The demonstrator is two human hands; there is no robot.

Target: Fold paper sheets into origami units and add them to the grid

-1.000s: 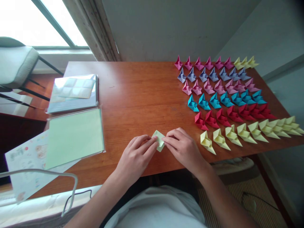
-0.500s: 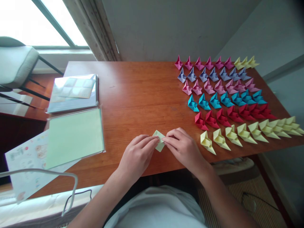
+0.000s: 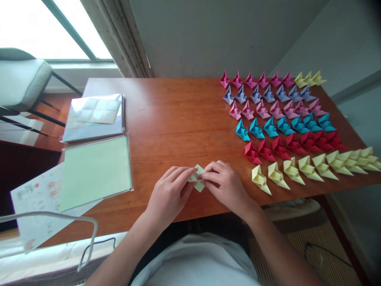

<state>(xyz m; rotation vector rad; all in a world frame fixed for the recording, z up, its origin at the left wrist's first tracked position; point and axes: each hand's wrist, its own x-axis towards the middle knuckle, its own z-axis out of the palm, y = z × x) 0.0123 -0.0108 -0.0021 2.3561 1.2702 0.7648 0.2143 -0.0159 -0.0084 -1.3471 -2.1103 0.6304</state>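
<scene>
A small piece of folded pale yellow-green paper point(image 3: 199, 186) is held over the front part of the table. My left hand point(image 3: 172, 192) pinches its left side, thumb and fingers closed on it. From the right, my right hand point(image 3: 225, 184) grips the opposite side with its fingertips. Fingers cover parts of the paper, and its middle looks raised between them. To the right of my right hand stands the nearest pale yellow paper boat point(image 3: 260, 180), first in a slanting row of similar ones.
Rows of red point(image 3: 252, 153), blue point(image 3: 242, 130), pink, purple and magenta paper boats fill the table's right side. At left lie a pack of pale green paper point(image 3: 97, 172), a glossy pack point(image 3: 98, 129) and a printed sheet point(image 3: 32, 210). A white cable point(image 3: 59, 214) curves at lower left.
My left fingers have shifted along the paper, and its left part now looks folded up where it lay flatter before. The view has moved slightly.
</scene>
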